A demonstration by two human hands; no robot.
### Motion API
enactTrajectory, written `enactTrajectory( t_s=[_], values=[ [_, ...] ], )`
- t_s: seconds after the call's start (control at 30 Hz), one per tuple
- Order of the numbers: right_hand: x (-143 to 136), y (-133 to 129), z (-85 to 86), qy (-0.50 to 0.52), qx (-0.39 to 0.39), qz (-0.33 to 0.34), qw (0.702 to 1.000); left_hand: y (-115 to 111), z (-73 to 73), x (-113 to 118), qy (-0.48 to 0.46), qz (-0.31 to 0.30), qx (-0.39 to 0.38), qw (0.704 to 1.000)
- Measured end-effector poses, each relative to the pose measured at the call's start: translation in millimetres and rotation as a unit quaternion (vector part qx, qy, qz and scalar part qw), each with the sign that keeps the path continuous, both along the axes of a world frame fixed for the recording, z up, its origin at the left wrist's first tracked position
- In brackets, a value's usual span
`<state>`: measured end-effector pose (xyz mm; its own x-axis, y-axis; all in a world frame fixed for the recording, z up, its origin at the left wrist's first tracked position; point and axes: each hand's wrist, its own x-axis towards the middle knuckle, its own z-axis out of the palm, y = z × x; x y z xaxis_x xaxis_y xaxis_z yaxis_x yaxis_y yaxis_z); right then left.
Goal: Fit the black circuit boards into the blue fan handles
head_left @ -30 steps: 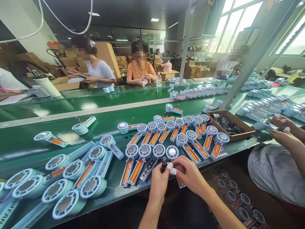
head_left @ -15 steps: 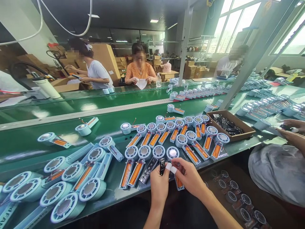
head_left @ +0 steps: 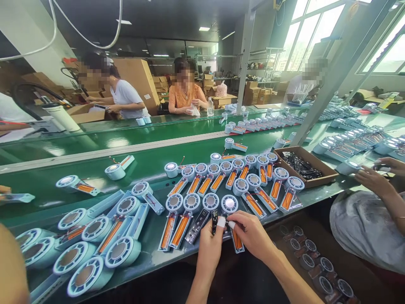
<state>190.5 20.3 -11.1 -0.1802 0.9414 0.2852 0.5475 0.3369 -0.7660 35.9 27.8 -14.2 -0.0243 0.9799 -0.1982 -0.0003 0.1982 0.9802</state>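
Note:
My left hand (head_left: 209, 251) is closed around a small black circuit board (head_left: 214, 220), held upright between thumb and fingers. Beside it, my right hand (head_left: 255, 236) has its thumb and fingertips pinched together; whatever is between them is too small to make out. White covers wrap fingertips on both hands. Just behind the hands lies a light blue handheld fan (head_left: 229, 204), its open handle showing an orange battery, partly hidden by my right hand. To the left, another fan (head_left: 210, 202) has a black board (head_left: 198, 226) lying in its handle.
Several opened fans (head_left: 191, 202) stand in rows around my hands, with more piled at left (head_left: 85, 274). A cardboard box (head_left: 329, 174) of black boards sits at right. Beyond runs a green conveyor belt (head_left: 95, 145). A co-worker's hands (head_left: 376, 175) hold a fan at far right.
My right fingertips have shifted slightly beside the board. Fans on the belt have moved right, and another fan has appeared at the left edge, with a person's arm in the foreground.

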Motion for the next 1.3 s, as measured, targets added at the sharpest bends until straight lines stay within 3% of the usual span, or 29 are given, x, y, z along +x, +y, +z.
enactTrajectory(
  t_s=[0.23,0.57,0.73,0.9,1.3],
  values=[
    [6.6,-3.7,-4.4,-0.075,0.02,0.024,0.997,-4.1,-1.5,-9.3,0.003,-0.033,-0.04,0.999],
    [0.8,-2.4,2.1,-0.127,0.055,-0.004,0.99,-9.2,6.6,-9.1,0.115,-0.036,0.043,0.992],
    [-0.8,-3.3,1.5,-0.13,0.069,-0.013,0.989,-9.2,5.5,-9.1,0.099,-0.038,0.036,0.994],
    [-4.2,-1.6,-1.5,-0.152,0.088,-0.018,0.984,-4.4,-0.5,-5.5,0.075,-0.087,0.032,0.993],
    [-8.9,2.6,9.3,-0.213,0.094,-0.022,0.972,-9.8,-2.0,-9.2,0.228,-0.069,0.167,0.957]
  ],
)
